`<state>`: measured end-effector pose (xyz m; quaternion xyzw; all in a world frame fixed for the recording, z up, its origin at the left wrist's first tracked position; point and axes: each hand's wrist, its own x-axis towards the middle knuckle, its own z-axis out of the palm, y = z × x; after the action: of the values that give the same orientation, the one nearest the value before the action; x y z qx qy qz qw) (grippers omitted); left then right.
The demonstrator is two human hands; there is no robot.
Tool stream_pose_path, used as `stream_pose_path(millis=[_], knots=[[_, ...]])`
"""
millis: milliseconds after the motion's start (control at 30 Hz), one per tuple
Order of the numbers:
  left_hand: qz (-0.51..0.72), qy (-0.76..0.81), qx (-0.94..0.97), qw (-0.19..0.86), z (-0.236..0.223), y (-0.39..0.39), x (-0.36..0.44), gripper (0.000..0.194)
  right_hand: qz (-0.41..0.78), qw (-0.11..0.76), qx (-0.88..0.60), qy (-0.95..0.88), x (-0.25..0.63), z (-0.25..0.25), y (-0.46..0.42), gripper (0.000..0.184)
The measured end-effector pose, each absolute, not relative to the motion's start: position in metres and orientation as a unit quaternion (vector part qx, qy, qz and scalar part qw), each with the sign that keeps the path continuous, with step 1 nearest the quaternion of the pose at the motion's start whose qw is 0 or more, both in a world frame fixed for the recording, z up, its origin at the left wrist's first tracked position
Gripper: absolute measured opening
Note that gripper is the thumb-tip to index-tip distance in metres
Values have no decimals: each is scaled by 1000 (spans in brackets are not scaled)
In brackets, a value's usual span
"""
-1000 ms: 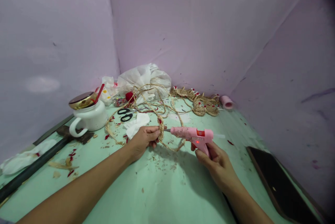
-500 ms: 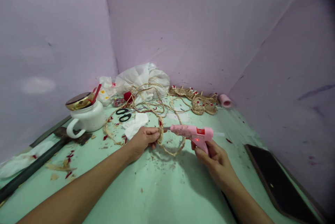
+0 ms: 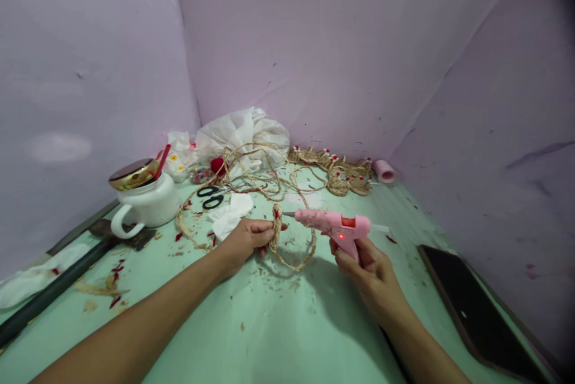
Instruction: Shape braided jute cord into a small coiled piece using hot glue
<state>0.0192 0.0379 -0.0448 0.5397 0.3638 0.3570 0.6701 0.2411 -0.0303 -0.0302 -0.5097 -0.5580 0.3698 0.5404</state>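
Observation:
My left hand (image 3: pixel 248 241) pinches a small coil of braided straw cord (image 3: pixel 277 226), held upright on edge, with a bit of red near its top. From the coil a loop of the same cord (image 3: pixel 294 266) hangs down and runs back to a loose tangle (image 3: pixel 265 183). My right hand (image 3: pixel 366 267) is wrapped round the grip of a pink glue gun (image 3: pixel 327 223), whose red light is lit. The gun's metal nozzle (image 3: pixel 290 214) points left at the upper part of the coil, very near it; whether they touch I cannot tell. A clear glue stick (image 3: pixel 381 229) sticks out behind.
On the left stand a white mug (image 3: pixel 150 199) with a gold lid (image 3: pixel 132 174) and a hammer (image 3: pixel 63 273). Black-handled scissors (image 3: pixel 212 202), tissue (image 3: pixel 231 216) and a plastic bag (image 3: pixel 251 132) lie behind my hands. Finished-looking straw pieces (image 3: pixel 345 181), a pink spool (image 3: pixel 384 171) and a phone (image 3: pixel 476 312) are rightward.
The glue gun's nozzle has drawn slightly up and right from the coil. Both hands keep their holds. The whole view has shifted a little.

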Motion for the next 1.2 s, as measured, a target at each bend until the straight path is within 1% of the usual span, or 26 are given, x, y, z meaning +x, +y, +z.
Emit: stream_pose_path(millis=[267, 667, 933, 1033, 1100, 1200], knots=[[352, 361, 540, 674, -48, 38, 18, 29, 383, 556, -496, -545, 241, -32, -30, 21], [337, 357, 567, 662, -45, 36, 20, 34, 373, 557, -506, -543, 241, -31, -30, 22], [317, 356, 586, 656, -42, 35, 19, 35, 370, 563, -515, -529, 240, -29, -29, 24], [324, 368, 566, 663, -44, 37, 18, 37, 381, 571, -537, -491, 244, -25, -27, 27], [340, 378, 540, 671, -45, 38, 17, 39, 390, 582, -569, -430, 251, -25, -23, 28], [361, 395, 499, 682, -43, 38, 19, 35, 381, 599, -627, -321, 266, -32, -13, 25]])
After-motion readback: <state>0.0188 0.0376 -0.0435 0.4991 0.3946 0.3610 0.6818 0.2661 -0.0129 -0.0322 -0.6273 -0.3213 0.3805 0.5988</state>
